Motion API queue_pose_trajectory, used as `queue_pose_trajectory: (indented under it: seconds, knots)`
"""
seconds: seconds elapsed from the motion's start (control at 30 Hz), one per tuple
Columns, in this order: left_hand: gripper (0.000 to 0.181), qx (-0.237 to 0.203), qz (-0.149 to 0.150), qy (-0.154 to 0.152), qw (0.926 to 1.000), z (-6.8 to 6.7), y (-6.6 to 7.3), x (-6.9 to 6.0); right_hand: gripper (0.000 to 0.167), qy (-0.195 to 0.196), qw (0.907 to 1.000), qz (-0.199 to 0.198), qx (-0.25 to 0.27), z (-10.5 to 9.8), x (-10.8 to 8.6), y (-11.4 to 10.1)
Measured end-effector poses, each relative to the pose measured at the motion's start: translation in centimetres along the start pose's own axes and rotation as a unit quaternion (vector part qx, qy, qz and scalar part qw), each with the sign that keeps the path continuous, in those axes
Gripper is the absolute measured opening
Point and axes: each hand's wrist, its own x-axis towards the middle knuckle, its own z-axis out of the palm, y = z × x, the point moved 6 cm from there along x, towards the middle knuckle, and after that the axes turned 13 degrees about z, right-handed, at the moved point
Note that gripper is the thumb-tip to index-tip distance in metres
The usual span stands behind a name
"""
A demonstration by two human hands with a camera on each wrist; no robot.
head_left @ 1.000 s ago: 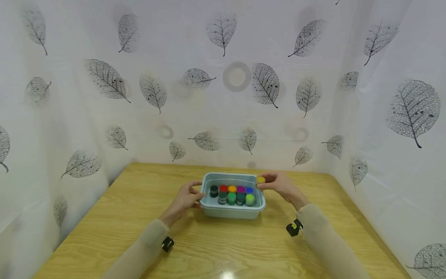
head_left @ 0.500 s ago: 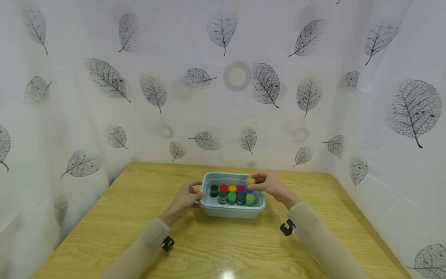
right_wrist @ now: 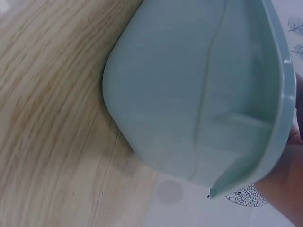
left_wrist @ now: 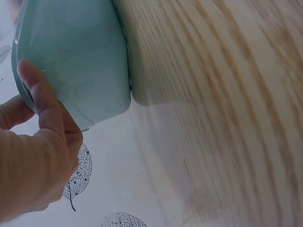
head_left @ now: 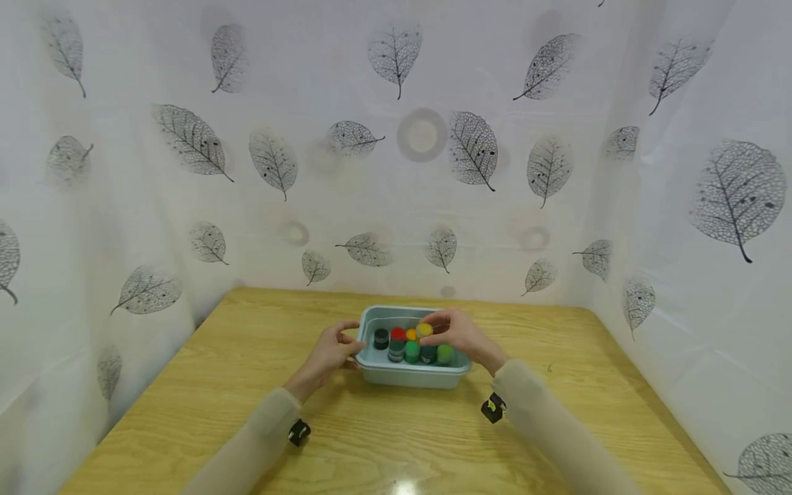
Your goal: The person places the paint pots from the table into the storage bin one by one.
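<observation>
A pale blue-green plastic bin (head_left: pixel 411 379) stands on the table with several small round paint jars inside. My left hand (head_left: pixel 329 352) pinches its left rim; in the left wrist view the fingers (left_wrist: pixel 45 97) lie against the outer wall. Over the bin, my right hand (head_left: pixel 460 333) holds a yellow-topped paint jar (head_left: pixel 424 330) between thumb and fingers. Below and around it are a black jar (head_left: pixel 381 338), a red jar (head_left: pixel 398 334), a green jar (head_left: pixel 412 353) and a lime-green jar (head_left: pixel 444 354). The right hand covers the purple and blue jars. In the right wrist view, the bin wall mostly hides that hand.
A light wooden table (head_left: pixel 396 433) carries the bin near its back edge. White curtains (head_left: pixel 396 199) printed with leaves hang behind the table and along both sides.
My right hand has carried the yellow-topped jar leftward, from the bin's right rim to above the jars in the middle. The left hand and the bin stay put.
</observation>
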Motion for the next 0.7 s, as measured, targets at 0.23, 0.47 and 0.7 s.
queue_pose_trajectory:
  seconds: [0.23,0.47,0.7]
  knots:
    - [0.051,-0.002,0.002,-0.002,1.0000,0.0,0.0,-0.1,0.043,-0.006,0.9999,-0.012,-0.005,1.1,0.1,-0.6]
    - [0.050,-0.003,0.002,0.002,1.0000,0.0,-0.1,0.0,0.044,0.002,0.9999,-0.004,-0.014,2.1,0.8,-0.7]
    - [0.050,-0.003,0.003,-0.004,1.0000,0.0,-0.1,0.1,0.039,-0.008,0.9987,-0.013,-0.048,3.7,1.0,-1.7]
